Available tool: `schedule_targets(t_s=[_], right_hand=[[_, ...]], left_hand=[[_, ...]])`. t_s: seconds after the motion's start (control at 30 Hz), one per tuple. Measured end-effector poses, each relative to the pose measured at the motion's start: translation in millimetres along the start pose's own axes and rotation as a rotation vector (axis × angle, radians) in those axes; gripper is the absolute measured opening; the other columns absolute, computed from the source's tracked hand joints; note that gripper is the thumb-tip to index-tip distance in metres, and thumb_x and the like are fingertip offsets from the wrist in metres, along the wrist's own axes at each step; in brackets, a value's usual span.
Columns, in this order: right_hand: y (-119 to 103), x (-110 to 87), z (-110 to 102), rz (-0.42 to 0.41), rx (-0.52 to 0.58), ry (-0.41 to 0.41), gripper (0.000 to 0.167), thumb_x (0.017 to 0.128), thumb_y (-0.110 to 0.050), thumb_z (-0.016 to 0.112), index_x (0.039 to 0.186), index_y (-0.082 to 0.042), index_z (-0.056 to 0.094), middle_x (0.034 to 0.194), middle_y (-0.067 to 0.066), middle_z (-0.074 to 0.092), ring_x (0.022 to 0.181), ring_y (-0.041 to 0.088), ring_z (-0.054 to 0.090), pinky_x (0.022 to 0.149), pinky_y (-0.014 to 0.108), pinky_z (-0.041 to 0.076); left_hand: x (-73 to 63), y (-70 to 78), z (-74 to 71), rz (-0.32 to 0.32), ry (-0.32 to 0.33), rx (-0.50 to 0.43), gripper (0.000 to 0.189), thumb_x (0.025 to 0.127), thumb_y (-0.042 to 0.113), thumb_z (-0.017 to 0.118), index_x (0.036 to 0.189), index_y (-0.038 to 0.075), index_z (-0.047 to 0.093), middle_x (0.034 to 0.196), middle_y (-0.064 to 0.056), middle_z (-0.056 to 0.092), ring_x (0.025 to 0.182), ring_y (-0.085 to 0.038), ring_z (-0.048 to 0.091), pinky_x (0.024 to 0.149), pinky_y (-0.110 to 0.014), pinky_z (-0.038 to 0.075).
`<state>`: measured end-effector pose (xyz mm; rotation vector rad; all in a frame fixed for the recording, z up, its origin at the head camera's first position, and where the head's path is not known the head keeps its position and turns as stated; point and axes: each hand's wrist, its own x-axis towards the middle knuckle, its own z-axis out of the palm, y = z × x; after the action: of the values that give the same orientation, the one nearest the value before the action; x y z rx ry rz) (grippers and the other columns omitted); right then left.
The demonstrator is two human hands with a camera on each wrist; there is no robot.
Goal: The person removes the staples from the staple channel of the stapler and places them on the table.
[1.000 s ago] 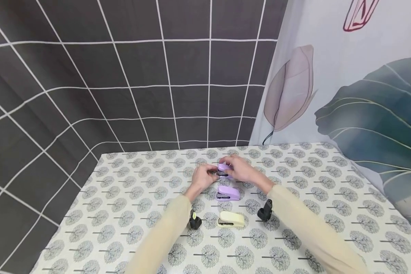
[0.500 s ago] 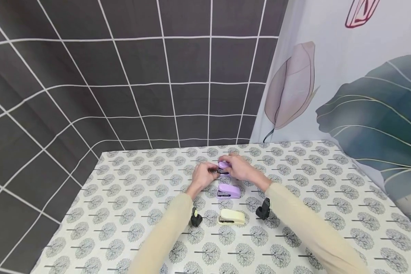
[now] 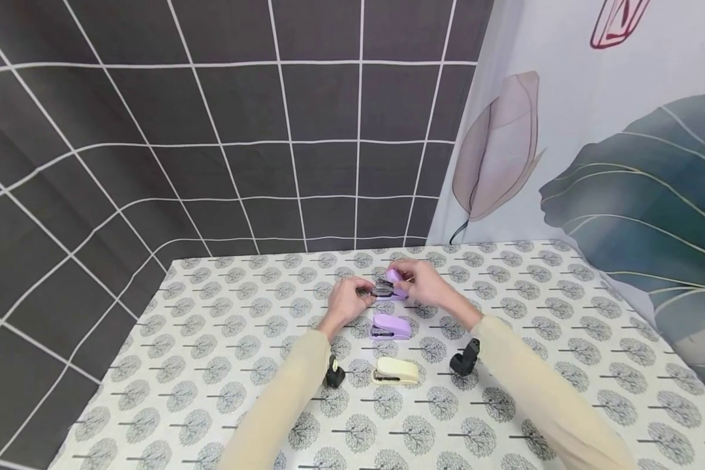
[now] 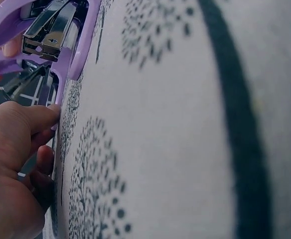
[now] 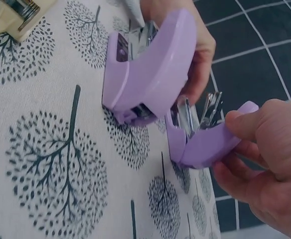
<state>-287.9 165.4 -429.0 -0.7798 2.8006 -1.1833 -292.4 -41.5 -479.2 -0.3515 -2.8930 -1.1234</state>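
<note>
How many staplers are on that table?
3: the far purple stapler, opened up, between the left hand and right hand; the middle purple stapler, nearer the camera; and the pale yellow stapler, nearer still.

a curtained nook, room type unclear: dark grid drapes (image 3: pixel 323 104), a leaf-print curtain (image 3: pixel 599 176), a tree-print tablecloth (image 3: pixel 211 352)

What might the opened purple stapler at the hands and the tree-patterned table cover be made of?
The opened purple stapler: probably plastic, smooth with a soft sheen; its inner parts look like metal, silvery and reflective. The table cover: likely fabric, matte and faintly grainy up close.
</note>
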Motion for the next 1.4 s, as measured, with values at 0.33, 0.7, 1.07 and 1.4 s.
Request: schedule_targets(t_s=[0.33, 0.7, 1.07, 1.4], right_hand=[[16.0, -13.7, -5.1, 0.017, 0.104, 0.078, 0.046, 0.088, 0.009, 0.066, 0.132, 0.016, 0.051, 0.112, 0.028, 0.064, 0.099, 0.038, 0.066, 0.084, 0.037, 0.055], [30.9, -28.5, -3.4, 0.176, 0.313, 0.135, 0.047, 0.091, 0.006, 0.065, 0.136, 0.009, 0.052, 0.120, 0.028, 0.062, 0.110, 0.042, 0.062, 0.084, 0.032, 0.055], [46.4, -41.5, -6.4, 0.367, 0.470, 0.139, 0.049, 0.092, 0.002, 0.066, 0.139, 0.005, 0.051, 0.126, 0.027, 0.061, 0.113, 0.035, 0.062, 0.084, 0.029, 0.054], [46.4, -45.4, -14.4, 0.324, 0.422, 0.053, 0.046, 0.092, 0.002, 0.064, 0.136, 0.002, 0.050, 0.119, 0.022, 0.063, 0.105, 0.032, 0.063, 0.079, 0.031, 0.055]], left_hand=[[-0.5, 0.2, -2.5, -0.002, -0.022, -0.005, 0.024, 0.083, 0.020, 0.081, 0.107, 0.020, 0.076, 0.111, 0.003, 0.072, 0.106, -0.021, 0.062, 0.096, -0.044, 0.043], [-1.8, 1.3, -1.0, 0.011, -0.020, 0.006, 0.023, 0.084, 0.019, 0.080, 0.107, 0.019, 0.075, 0.110, 0.004, 0.071, 0.097, -0.018, 0.062, 0.090, -0.041, 0.045], [-1.3, 0.1, -3.9, 0.015, -0.009, 0.014, 0.022, 0.083, 0.019, 0.081, 0.105, 0.019, 0.076, 0.110, 0.003, 0.071, 0.101, -0.019, 0.062, 0.094, -0.042, 0.045], [-1.0, -0.6, -2.6, 0.044, -0.015, 0.018, 0.023, 0.084, 0.020, 0.081, 0.106, 0.019, 0.076, 0.110, 0.003, 0.072, 0.103, -0.020, 0.063, 0.092, -0.042, 0.046]])
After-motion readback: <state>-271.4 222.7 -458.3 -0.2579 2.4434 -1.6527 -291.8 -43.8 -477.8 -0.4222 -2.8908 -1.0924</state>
